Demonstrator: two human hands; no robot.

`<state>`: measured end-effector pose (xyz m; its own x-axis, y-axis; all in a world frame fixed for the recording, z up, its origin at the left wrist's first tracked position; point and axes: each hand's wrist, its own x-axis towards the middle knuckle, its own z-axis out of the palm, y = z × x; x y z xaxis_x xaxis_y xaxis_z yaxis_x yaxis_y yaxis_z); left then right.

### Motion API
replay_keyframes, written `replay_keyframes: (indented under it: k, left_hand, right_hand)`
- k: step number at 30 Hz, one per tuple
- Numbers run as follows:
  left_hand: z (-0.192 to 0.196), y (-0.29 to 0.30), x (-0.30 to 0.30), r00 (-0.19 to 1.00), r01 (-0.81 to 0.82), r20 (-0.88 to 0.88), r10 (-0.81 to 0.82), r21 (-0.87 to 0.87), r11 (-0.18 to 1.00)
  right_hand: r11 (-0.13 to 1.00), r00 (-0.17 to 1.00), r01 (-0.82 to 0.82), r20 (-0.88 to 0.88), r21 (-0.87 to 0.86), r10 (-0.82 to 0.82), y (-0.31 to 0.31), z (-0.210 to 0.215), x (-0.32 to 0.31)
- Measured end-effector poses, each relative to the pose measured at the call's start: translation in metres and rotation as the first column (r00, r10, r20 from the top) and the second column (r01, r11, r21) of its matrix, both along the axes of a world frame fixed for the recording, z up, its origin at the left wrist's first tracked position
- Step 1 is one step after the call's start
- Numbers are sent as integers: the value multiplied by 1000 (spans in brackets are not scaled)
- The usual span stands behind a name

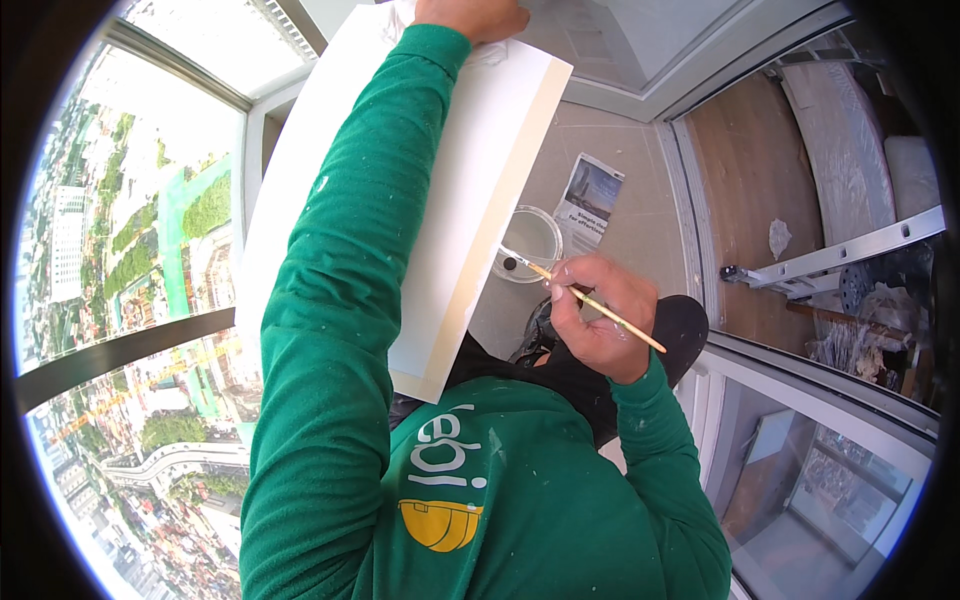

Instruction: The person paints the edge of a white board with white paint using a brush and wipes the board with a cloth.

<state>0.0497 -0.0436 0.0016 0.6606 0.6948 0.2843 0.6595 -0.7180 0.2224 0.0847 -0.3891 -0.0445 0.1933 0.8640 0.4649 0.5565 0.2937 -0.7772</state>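
My right hand [607,315] pinches a thin paintbrush [625,325] with a pale wooden handle. The brush's whitish tip is close to the right edge of a long white panel [450,190]; I cannot tell whether they touch. A beige strip [492,210], like masking tape, runs along that edge. At the top, my left hand [475,15] lies over the panel beside some crumpled, whitish thin material [488,52]. The picture's edge cuts that hand off, and most of its fingers are hidden. Beyond the brush, a round clear tub [540,225] stands on the floor.
A printed leaflet or packet [592,195] lies on the tiled floor [640,165] by the tub. Tall windows [130,250] rise at my left. On the right, behind a glass door frame [690,200], are a metal ladder [850,250] and plastic-wrapped items [840,130].
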Motion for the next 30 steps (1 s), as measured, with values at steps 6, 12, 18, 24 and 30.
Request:
replay_keyframes:
  k: [6, 12, 18, 24, 30]
  left_hand:
    - [1, 0, 3, 1000, 6, -7, -6, 3, 1000]
    - [-2, 0, 3, 1000, 10, 10, -10, 9, 1000]
    - [-2, 0, 6, 1000, 17, 7, -17, 25, 1000]
    - [-4, 1, 6, 999, 32, -6, -32, 47, 998]
    - [-3, 0, 10, 999, 28, -18, -27, 34, 999]
  right_hand:
    - [992, 992, -123, -36, -25, 122, -10, 0, -10]
    - [980, 981, -161, -127, -119, 146, -16, 1, -3]
    - [996, 987, -32, -161, -80, 18, -7, -7, 1]
    - [992, 986, -107, -137, -68, 97, -9, -5, 0]
    - [991, 977, -57, -210, -122, 31, -12, -2, 10]
